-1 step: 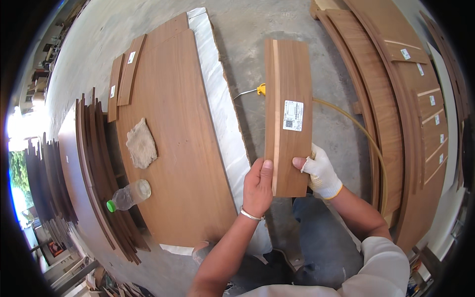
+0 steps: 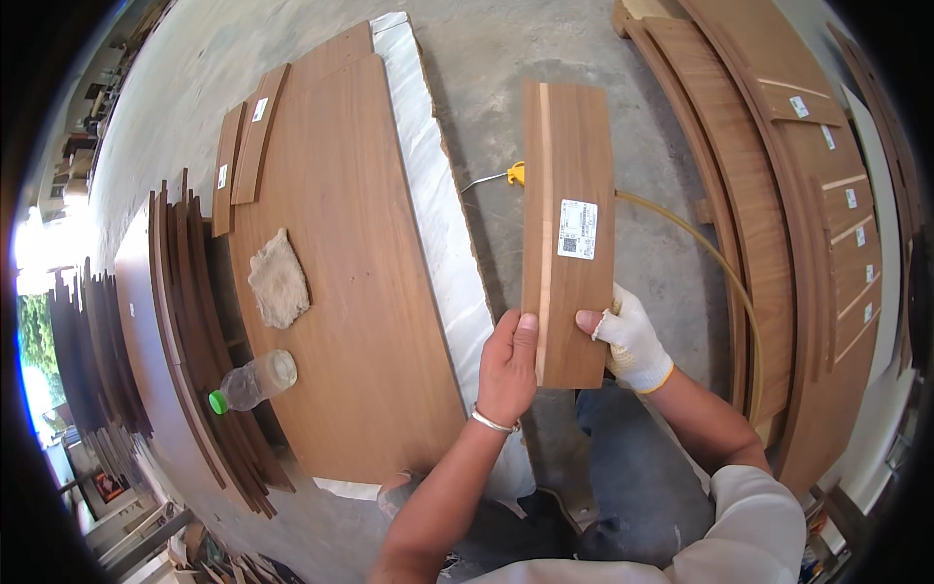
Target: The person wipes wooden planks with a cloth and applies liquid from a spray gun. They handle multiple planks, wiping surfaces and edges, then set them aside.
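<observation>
A brown wooden board (image 2: 576,146) with a paler strip down its left part is held up in front of me. On its face is a white printed label (image 2: 577,230). My bare left hand (image 2: 508,362) grips the lower left edge, thumb on the face. The lower right edge is in my right hand (image 2: 634,341), which wears a white glove with the thumb tip bare. Both hands are closed; the fingers behind the board are hidden. Beyond the board, a yellow air blow gun (image 2: 517,174) lies on the floor, partly covered, and a tan hose (image 2: 708,245) curves off to the right.
At my left lies a large wooden panel (image 2: 341,214) on white sheeting (image 2: 443,234). It carries a crumpled cloth (image 2: 278,279), a clear bottle with a green cap (image 2: 255,380) and two labelled strips. More boards (image 2: 195,331) stand farther left; stacked panels (image 2: 759,224) line the right.
</observation>
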`<state>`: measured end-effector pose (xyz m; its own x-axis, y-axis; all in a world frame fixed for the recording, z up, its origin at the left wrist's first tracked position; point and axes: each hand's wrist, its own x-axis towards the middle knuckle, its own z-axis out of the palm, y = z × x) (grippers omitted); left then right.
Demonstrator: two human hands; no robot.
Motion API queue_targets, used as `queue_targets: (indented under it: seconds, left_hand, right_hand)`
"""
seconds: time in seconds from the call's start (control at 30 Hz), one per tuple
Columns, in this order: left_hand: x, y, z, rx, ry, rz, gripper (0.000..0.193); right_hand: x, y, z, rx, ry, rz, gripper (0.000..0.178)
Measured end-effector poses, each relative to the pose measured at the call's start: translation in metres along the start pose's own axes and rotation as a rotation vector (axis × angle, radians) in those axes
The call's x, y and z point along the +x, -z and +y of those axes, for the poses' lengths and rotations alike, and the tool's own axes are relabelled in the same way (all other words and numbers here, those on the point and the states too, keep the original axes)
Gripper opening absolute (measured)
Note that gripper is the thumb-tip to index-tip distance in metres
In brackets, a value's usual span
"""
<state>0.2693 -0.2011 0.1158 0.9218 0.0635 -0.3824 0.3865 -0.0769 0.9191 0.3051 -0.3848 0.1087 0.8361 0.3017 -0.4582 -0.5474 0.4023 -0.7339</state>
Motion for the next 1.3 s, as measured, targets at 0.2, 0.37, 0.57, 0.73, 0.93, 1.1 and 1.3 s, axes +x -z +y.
queue_targets:
  seconds: [0.2, 0.37, 0.57, 0.73, 0.93, 1.1, 1.3]
  left_hand:
    - [0.017, 0.014, 0.009, 0.015, 0.015, -0.028, 0.038]
    - [0.035, 0.022, 0.037, -0.187, 0.129, 0.015, 0.045]
    - [0.008, 0.024, 0.013, 0.041, 0.107, -0.063, 0.04]
    - [-0.043, 0.022, -0.01, 0.037, 0.189, -0.15, 0.035]
    - [-0.099, 0.015, -0.016, -0.017, 0.123, -0.225, 0.035]
    - [-0.111, 0.023, -0.017, 0.082, 0.048, -0.308, 0.047]
    - [-0.095, 0.034, 0.0, -0.043, -0.03, -0.183, 0.055]
  right_hand:
    - [-0.016, 0.002, 0.017, -0.082, -0.056, -0.049, 0.046]
    - [-0.025, 0.005, 0.021, -0.14, -0.102, -0.116, 0.046]
    - [-0.022, 0.005, 0.02, -0.117, -0.096, -0.057, 0.044]
    - [-0.023, 0.013, 0.022, -0.109, -0.107, -0.042, 0.045]
    - [-0.013, 0.023, 0.018, -0.003, -0.038, -0.083, 0.054]
    - [-0.007, 0.01, 0.006, 0.15, -0.03, -0.123, 0.061]
    - [-0.004, 0.007, 0.007, 0.144, -0.043, -0.132, 0.063]
